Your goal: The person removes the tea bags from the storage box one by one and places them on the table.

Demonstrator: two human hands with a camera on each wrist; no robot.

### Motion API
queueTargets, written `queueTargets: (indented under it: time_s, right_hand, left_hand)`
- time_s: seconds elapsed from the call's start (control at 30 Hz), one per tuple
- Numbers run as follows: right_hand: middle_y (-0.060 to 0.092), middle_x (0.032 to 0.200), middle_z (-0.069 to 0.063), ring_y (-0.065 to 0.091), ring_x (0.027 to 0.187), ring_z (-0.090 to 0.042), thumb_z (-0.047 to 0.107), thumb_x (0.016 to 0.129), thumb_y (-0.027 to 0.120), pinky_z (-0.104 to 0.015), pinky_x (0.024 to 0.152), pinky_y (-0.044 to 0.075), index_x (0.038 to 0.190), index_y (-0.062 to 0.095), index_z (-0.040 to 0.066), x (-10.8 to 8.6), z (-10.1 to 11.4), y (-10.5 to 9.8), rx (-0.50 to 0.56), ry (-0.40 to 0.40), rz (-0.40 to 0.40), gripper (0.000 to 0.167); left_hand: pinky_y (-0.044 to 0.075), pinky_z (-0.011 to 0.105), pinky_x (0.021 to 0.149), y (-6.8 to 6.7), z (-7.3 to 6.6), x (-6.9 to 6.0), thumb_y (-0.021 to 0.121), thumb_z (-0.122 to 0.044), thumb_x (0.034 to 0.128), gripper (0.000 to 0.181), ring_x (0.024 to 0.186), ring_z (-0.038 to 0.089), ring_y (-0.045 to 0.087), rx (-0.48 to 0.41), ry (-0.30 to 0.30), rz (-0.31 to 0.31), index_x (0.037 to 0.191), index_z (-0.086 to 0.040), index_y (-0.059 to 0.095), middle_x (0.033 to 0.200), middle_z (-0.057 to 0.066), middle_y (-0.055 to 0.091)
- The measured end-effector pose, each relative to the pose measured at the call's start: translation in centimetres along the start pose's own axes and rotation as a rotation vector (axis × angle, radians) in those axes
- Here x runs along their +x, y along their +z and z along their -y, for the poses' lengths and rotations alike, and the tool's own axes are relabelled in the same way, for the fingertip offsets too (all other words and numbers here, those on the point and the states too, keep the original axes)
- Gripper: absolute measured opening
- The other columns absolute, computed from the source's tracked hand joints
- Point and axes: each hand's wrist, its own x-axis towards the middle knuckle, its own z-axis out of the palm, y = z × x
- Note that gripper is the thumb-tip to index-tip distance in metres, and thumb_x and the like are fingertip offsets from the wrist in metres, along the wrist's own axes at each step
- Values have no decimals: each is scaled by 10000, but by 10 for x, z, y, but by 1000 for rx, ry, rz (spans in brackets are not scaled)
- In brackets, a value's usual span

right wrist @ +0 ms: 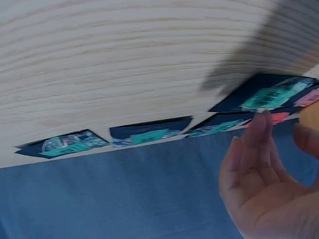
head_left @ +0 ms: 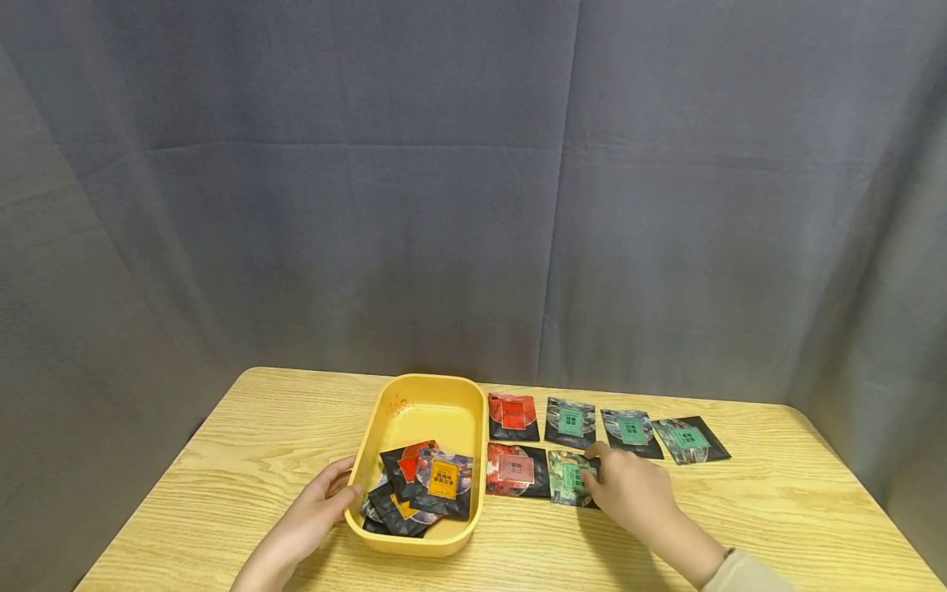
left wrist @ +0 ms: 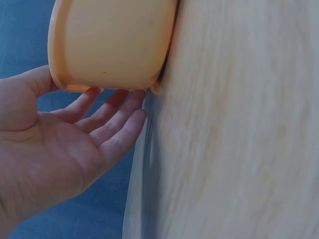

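Observation:
The left hand [head_left: 311, 520] holds the left side of a yellow tray [head_left: 419, 545], thumb at the rim. In the left wrist view, that hand's [left wrist: 65, 139] fingers lie against the outer wall of the tray [left wrist: 114, 45]. Several dark packets with orange or red labels [head_left: 444, 481] lie piled in the tray's near half. The right hand [head_left: 636, 491] is at the right edge of a green-labelled packet [head_left: 568, 478] in the front row. In the right wrist view, the right hand's [right wrist: 269, 189] fingertips touch or nearly touch this packet [right wrist: 271, 95], thumb apart.
In the back row lie a red packet [head_left: 514, 417] and three green-labelled packets [head_left: 570, 422], the rightmost [head_left: 690, 439] tilted. A pink-labelled packet [head_left: 518, 470] lies between the tray and the front green one. Grey curtains [head_left: 444, 205] hang behind the wooden table [head_left: 222, 460].

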Motion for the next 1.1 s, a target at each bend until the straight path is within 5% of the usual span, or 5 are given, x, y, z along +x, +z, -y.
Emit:
queueTargets:
  time_s: [0.43, 0.93, 1.1]
  right_hand:
    - [562, 696, 133, 368, 481, -12, 131, 849, 774, -217, 381, 302, 935, 729, 158, -6, 39, -7, 100, -188, -175, 101]
    - [681, 853, 101, 537, 658, -26, 170, 849, 767, -223, 543, 454, 915, 726, 208, -3, 81, -3, 102, -352, -249, 86]
    - [689, 891, 87, 597, 758, -74, 181, 867, 762, -288, 653, 533, 952, 732, 177, 1, 98, 0, 133, -492, -241, 89]
  left_hand:
    - [546, 445, 885, -1, 1, 1, 487, -51, 1014, 513, 1183, 394, 554, 8, -13, 11, 1462, 129, 315, 1374, 343, 467]
    - [544, 448, 894, -1, 1, 1, 483, -56, 1018, 514, 1189, 400, 551, 1, -23, 17, 1467, 124, 310, 1380, 343, 461]
    - [549, 445, 881, -1, 1, 1, 478, -53, 1020, 513, 1185, 401, 552, 5, -23, 19, 1466, 130, 303, 1381, 349, 456]
